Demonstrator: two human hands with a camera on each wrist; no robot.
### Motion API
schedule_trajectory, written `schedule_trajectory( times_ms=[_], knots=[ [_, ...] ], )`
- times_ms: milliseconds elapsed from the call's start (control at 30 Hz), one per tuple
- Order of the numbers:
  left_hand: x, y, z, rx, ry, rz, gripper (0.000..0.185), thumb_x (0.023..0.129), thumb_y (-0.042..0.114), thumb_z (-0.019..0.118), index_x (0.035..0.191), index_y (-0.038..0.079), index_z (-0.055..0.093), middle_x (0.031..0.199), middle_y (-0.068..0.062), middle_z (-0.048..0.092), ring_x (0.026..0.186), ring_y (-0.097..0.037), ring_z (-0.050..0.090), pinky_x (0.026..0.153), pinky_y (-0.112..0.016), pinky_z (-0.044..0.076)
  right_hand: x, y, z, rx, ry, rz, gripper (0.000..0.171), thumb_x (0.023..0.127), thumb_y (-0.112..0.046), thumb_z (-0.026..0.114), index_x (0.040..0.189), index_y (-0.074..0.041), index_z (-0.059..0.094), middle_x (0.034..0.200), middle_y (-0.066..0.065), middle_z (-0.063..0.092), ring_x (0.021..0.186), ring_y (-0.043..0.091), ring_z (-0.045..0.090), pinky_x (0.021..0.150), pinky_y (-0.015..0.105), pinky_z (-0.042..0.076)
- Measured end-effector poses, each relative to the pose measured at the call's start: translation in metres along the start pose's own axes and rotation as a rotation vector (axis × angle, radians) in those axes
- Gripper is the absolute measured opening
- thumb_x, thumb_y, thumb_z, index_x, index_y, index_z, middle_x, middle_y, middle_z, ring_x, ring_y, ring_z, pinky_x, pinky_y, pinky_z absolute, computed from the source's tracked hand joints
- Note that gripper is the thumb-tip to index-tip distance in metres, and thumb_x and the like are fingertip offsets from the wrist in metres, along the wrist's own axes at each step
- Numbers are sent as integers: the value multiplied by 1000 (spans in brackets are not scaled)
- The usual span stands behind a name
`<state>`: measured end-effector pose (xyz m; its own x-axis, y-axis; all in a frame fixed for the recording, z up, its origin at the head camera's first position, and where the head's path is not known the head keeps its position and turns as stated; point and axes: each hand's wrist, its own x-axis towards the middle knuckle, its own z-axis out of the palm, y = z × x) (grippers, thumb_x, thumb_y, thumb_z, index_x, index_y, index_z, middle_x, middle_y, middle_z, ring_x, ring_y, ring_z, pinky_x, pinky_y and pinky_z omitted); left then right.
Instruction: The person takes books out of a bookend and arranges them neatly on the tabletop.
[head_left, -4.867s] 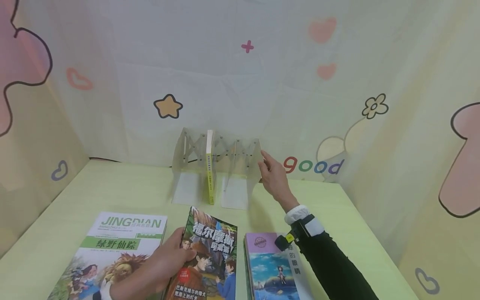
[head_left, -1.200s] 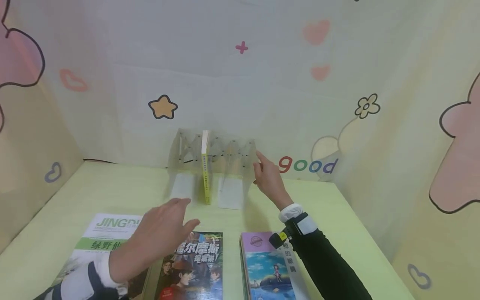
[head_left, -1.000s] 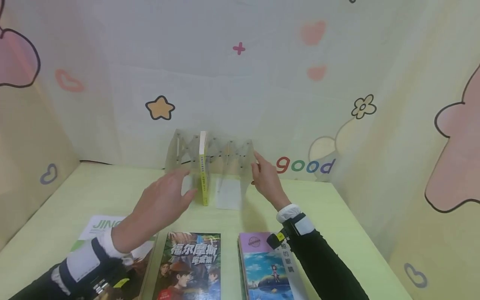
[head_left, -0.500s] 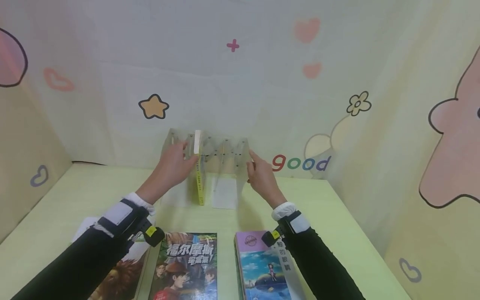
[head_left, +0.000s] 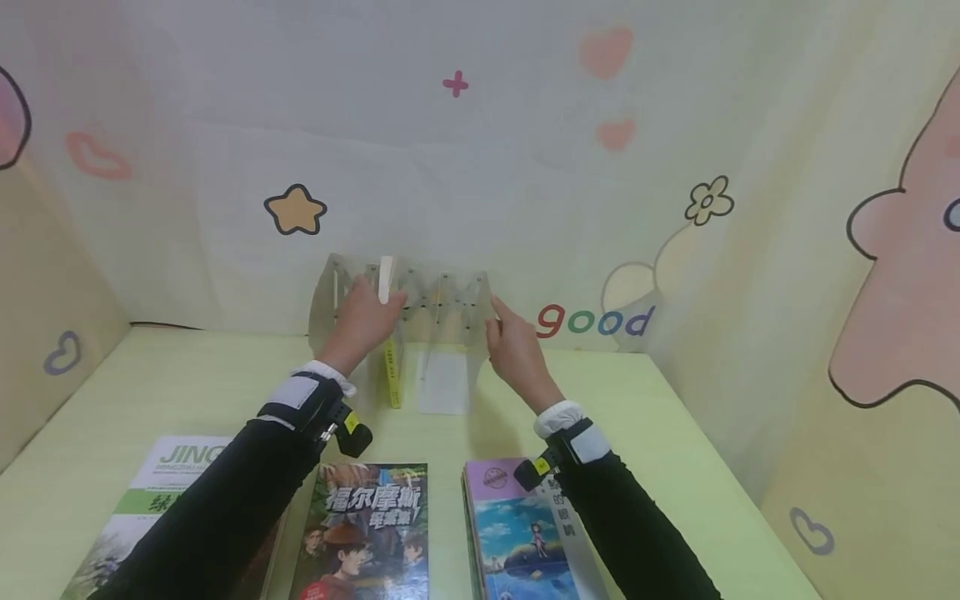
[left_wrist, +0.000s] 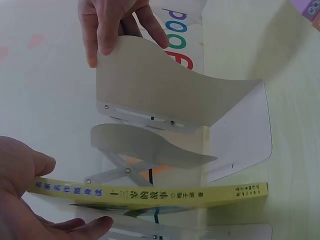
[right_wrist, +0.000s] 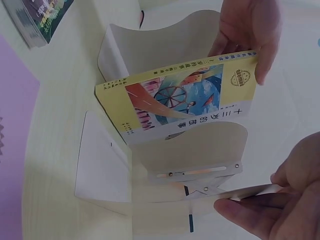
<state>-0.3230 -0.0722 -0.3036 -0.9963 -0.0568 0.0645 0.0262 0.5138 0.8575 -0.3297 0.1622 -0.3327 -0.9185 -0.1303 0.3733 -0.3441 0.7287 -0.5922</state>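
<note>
A grey expandable bookend rack (head_left: 446, 387) with a scissor-hinged back stands near the rear wall. My left hand (head_left: 363, 321) grips the upper part of a thin yellow-spined book (head_left: 392, 375) standing in the rack. Its thumb lies on one cover and its fingers on the other, as the right wrist view shows; the illustrated front cover (right_wrist: 175, 97) shows there too. My right hand (head_left: 517, 354) pinches the upper edge of the rack's right end panel (left_wrist: 150, 80), thumb on one side and fingers on the other.
In front lie a boy-detective book (head_left: 367, 533), a stack topped by a pink-and-blue book (head_left: 517, 533), and a white-and-green book (head_left: 127, 533) partly under my left arm. Printed curtains (head_left: 450, 167) enclose the table (head_left: 615, 433) behind and at the sides.
The boy-detective book, earlier in my left hand, now lies on the table. That hand has reached forward to the rack and taken hold of the yellow book. My right hand stays at the end panel.
</note>
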Motion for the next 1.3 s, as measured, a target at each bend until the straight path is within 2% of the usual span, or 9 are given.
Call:
schedule_trajectory(
  times_ms=[67,200,300,433,567,700,967,1167,1300],
  knots=[
    [2,0,4,-19,15,-13,76,107,37,50,157,-9,16,138,-30,46,120,-39,52,102,-54,49,0,-1,1,-11,2,-7,50,109,-14,50,157,-3,42,62,3,42,49,16,41,47,26,35],
    [4,1,12,-40,48,-24,62,109,32,48,152,-6,27,127,-23,48,108,-35,53,89,-46,53,0,-2,1,-24,4,0,49,109,-14,51,156,-4,43,62,3,42,49,17,40,47,26,34],
    [6,2,18,-31,76,-16,52,110,29,46,148,-5,33,119,-20,49,98,-32,53,80,-42,52,0,-2,1,-11,3,6,49,109,-14,51,156,-4,43,63,4,45,50,18,45,49,26,39],
    [6,3,20,13,105,7,46,111,25,42,145,-6,37,119,-22,51,99,-33,56,82,-46,54,-1,-3,1,9,-6,4,50,109,-13,51,157,-3,42,66,6,49,52,18,52,53,24,48],
    [4,1,20,40,122,39,40,110,20,40,139,-8,40,116,-24,52,98,-35,57,82,-48,55,-1,-3,1,-8,3,-7,49,109,-14,51,156,-2,42,64,5,47,51,17,47,50,24,42],
    [1,-2,22,43,122,85,39,109,15,38,141,-8,39,112,-24,53,92,-33,58,74,-44,56,-1,-3,1,-18,22,-22,49,109,-13,51,155,-1,43,62,3,43,49,16,40,47,26,34],
    [-14,-8,26,64,126,163,33,111,17,40,135,-6,42,100,-18,55,78,-29,57,60,-35,52,0,-1,2,-31,23,-16,49,109,-13,51,155,-1,43,62,4,44,49,17,42,48,27,35],
    [-32,-14,30,70,156,282,36,111,14,41,142,-5,39,100,-18,57,72,-26,57,54,-34,49,1,-1,2,-22,17,-2,50,109,-13,51,156,-2,42,64,5,46,50,18,45,48,26,38],
    [-46,-19,33,57,153,346,39,111,13,43,146,-2,36,91,-16,58,60,-22,55,45,-31,45,1,0,3,-10,15,-7,50,109,-13,50,157,-2,42,64,6,45,51,19,46,49,27,39]
  ],
)
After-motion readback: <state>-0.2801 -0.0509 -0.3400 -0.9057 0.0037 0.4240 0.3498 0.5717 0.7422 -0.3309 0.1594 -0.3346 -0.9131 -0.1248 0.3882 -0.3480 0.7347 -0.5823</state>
